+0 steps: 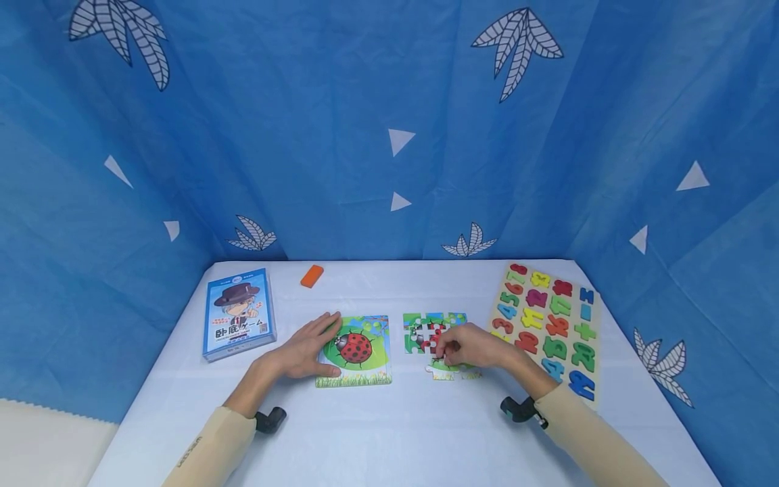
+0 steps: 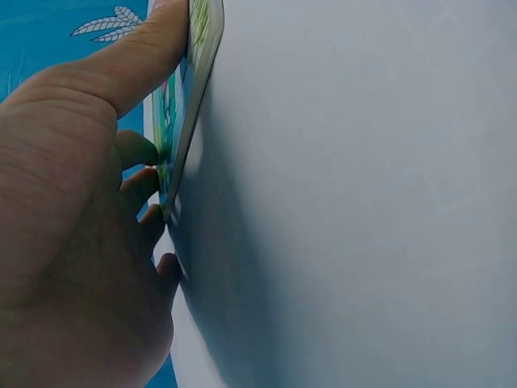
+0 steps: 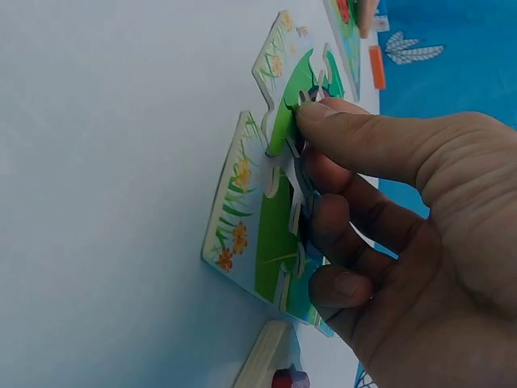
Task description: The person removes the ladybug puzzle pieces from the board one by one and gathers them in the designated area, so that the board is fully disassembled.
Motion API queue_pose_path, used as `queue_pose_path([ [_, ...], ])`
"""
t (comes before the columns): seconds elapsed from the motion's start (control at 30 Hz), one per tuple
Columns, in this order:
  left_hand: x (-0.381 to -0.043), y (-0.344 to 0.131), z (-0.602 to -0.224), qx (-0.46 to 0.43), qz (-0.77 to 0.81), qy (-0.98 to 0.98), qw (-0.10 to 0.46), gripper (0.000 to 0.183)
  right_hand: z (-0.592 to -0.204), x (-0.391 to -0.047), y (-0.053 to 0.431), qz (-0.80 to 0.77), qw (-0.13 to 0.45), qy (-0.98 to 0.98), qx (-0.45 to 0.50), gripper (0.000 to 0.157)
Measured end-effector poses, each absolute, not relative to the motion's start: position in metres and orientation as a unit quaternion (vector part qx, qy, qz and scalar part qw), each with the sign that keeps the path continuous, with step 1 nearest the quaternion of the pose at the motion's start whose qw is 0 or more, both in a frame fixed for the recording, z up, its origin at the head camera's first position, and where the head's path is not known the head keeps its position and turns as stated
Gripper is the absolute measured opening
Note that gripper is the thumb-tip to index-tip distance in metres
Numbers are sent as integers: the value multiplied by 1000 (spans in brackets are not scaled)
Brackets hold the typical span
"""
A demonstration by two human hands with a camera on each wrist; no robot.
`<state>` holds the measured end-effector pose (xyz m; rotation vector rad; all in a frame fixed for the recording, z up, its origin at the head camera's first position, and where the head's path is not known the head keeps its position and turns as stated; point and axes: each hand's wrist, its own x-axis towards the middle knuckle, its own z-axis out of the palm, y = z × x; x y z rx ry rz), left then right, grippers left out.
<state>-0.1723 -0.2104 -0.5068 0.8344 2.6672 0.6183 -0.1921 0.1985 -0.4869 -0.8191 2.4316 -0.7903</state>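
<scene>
My left hand (image 1: pixel 307 348) lies spread over the left side of a ladybug picture board (image 1: pixel 371 368), its thumb and fingertips on the board's edge. In the left wrist view, the thumb (image 2: pixel 137 61) rests on the grassy border. To the right lies a partly joined ladybug jigsaw puzzle (image 1: pixel 415 325), with gaps between its pieces. Over its middle, my right hand (image 1: pixel 471 345) pinches a small puzzle piece between thumb and forefinger; the fingers mostly hide it. A lower-edge piece with grass and orange flowers (image 3: pixel 234 214) shows beneath that hand in the right wrist view.
A blue game box (image 1: pixel 237 314) stands at the left. Farther back lies an orange block (image 1: pixel 312 276). A wooden number board (image 1: pixel 544 331) with colourful numerals sits beside the right forearm. Blue curtains (image 1: pixel 341 135) enclose the white table (image 1: pixel 365 439) behind and at the sides.
</scene>
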Motion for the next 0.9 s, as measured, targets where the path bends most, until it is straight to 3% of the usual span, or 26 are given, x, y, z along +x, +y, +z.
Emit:
queue_pose_path([
  [0.9,-174,-212,-506,296,209,921,141,104,-484,-189,191,-268,210,895,-289,8],
])
